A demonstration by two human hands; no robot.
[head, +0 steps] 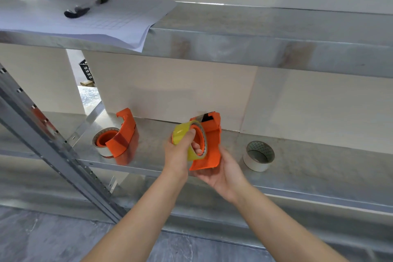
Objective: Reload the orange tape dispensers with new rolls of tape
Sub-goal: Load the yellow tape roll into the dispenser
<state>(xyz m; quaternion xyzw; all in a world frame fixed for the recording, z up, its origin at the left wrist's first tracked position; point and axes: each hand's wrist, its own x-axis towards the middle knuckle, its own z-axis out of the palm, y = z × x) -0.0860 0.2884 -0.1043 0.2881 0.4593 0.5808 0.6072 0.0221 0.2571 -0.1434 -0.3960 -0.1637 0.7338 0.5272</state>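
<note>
Our left grip [178, 153] curls round the yellow-green roll of tape [180, 134], pressed against the orange plastic tape dispenser [212, 151] that our right grip [223, 173] holds from beneath. Left of both grips, a second loaded orange dispenser [125, 134] lies on the grey metal shelf [319, 155]; to the right stands a white tape roll [255, 165].

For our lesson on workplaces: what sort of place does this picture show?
Probably a storeroom or warehouse: bare galvanised metal shelving, a slotted steel upright holding the shelves, and a printed grid sheet lying on the upper shelf.
</note>
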